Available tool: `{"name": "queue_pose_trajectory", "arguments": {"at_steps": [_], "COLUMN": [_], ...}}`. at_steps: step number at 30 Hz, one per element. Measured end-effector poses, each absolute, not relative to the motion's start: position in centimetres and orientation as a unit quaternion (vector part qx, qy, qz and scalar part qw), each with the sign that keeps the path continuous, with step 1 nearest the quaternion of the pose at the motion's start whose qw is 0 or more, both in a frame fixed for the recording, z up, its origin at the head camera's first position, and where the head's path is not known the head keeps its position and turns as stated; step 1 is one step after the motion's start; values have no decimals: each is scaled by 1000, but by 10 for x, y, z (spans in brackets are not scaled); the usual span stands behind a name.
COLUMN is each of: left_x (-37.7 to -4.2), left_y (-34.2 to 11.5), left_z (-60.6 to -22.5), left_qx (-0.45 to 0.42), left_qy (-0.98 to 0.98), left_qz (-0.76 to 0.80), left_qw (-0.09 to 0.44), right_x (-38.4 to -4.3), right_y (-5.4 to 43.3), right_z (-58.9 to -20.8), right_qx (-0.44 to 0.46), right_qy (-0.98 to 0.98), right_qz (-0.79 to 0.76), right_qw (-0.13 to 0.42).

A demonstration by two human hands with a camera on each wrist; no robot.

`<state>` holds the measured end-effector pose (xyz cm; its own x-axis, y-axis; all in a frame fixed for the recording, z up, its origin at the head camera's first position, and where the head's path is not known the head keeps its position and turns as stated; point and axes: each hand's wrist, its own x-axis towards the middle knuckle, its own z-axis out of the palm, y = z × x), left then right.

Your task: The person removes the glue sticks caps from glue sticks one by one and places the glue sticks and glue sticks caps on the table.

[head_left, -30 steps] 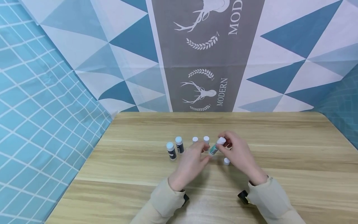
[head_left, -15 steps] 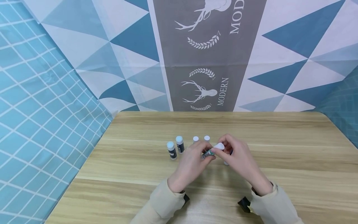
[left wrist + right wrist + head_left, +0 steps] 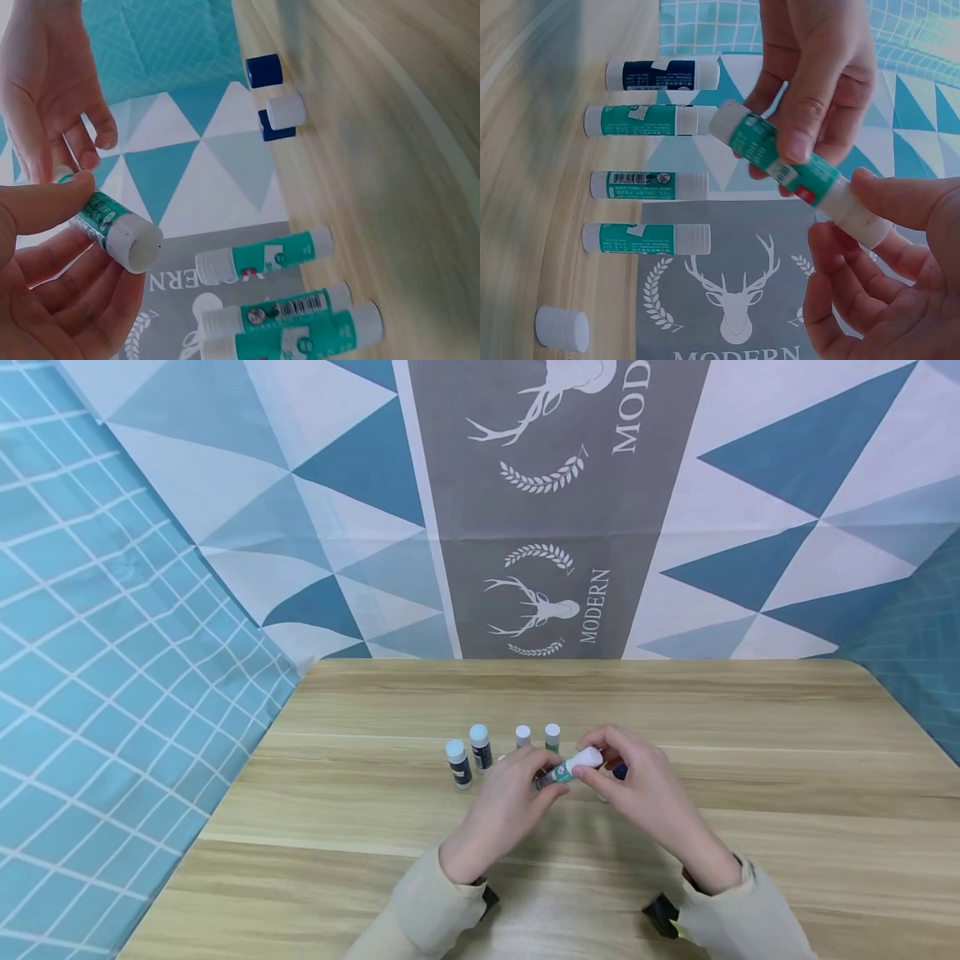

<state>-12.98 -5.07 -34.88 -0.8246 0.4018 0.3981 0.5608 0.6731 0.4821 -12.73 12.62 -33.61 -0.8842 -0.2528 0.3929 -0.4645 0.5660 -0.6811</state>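
Note:
A green-and-white glue stick is held tilted above the table between both hands. My left hand grips its green body, and its white base points out past the fingers in the left wrist view. My right hand pinches the white cap end between thumb and fingers. Behind the left hand stand more green glue sticks, one nearest in the right wrist view, others beside it. A dark blue glue stick and a second blue one stand to the left.
A loose white cap and two dark blue caps sit on the wooden table near the right hand, which partly hides them in the head view. A patterned cloth hangs behind the table's far edge.
The glue stick has tipped from steeply slanted to flatter and shifted slightly left. My left hand, earlier touching near its base, now grips the body. The right hand has lowered a little.

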Motion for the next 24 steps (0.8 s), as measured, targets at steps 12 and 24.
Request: {"name": "queue_pose_trajectory", "arguments": {"at_steps": [12,24], "left_x": [-128,-129], "left_y": [-70,-96], "left_z": [-354,-358], "left_qx": [-218,-150], "left_qy": [-909,-940], "left_qz": [-327,-282], "left_qw": [137,121], "right_x": [-130,-132], "right_y": [135,164], "right_z": [-341,-357], "right_qx": [198,163], "right_qy": [-887,-924], "right_qz": [392,325], "right_qw": [143,121]}}
